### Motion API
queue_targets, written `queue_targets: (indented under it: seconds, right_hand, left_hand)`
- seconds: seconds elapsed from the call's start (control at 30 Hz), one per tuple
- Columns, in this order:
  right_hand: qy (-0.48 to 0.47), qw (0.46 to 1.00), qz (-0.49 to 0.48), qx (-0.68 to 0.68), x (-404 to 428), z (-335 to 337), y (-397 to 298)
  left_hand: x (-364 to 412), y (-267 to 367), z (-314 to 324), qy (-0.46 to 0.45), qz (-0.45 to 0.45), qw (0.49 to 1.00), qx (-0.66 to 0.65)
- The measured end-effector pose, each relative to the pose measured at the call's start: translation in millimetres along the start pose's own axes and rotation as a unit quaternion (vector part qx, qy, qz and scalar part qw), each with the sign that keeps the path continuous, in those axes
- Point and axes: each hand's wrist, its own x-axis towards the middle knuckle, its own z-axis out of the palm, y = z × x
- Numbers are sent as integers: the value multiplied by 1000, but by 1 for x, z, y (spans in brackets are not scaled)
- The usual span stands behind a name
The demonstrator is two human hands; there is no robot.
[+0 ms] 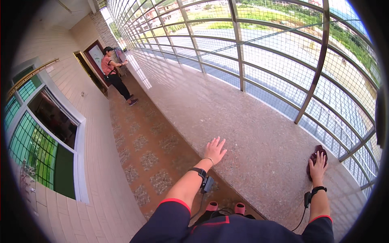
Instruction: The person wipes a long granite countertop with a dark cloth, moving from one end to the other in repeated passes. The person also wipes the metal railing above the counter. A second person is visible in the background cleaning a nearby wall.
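Observation:
A long speckled stone ledge [243, 145] runs before me beside a metal-barred window grille. On its right part, near the grille, lies a dark maroon cloth [320, 149], bunched up. My right hand [318, 168] rests flat on top of this cloth, fingers spread. My left hand [215, 151] is at the near edge of the ledge, palm down and fingers apart, with nothing in it. Both wrists wear black straps with small devices and cables.
A person [111, 71] in a checked shirt and black cap stands at the ledge's far end, hands over it. Metal bars [240, 57] with mesh line the ledge's outer side. Behind me to the left are a tiled wall [100, 158] and a sliding window [79, 142].

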Motion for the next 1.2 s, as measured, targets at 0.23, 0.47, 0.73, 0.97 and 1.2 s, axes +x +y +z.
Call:
queue_targets:
  seconds: [0.23, 0.47, 0.73, 0.97, 1.2]
  right_hand:
    - [-5, 999, -15, 34, -113, -17, -36]
    - [12, 999, 38, 37, -243, -7, -72]
    - [19, 998, -19, 55, -235, 7, -152]
    - [59, 995, -2, 81, -98, 13, -161]
    - [23, 991, 108, 72, 46, 10, -146]
  left_hand:
    - [40, -57, -13, -3, -18, 1000, 23]
    - [47, -59, 3, 22, -23, 998, 50]
    - [42, -67, 0, 41, -15, 998, 35]
    - [41, -64, -4, 47, -12, 998, 40]
    - [40, -58, -4, 50, -2, 998, 48]
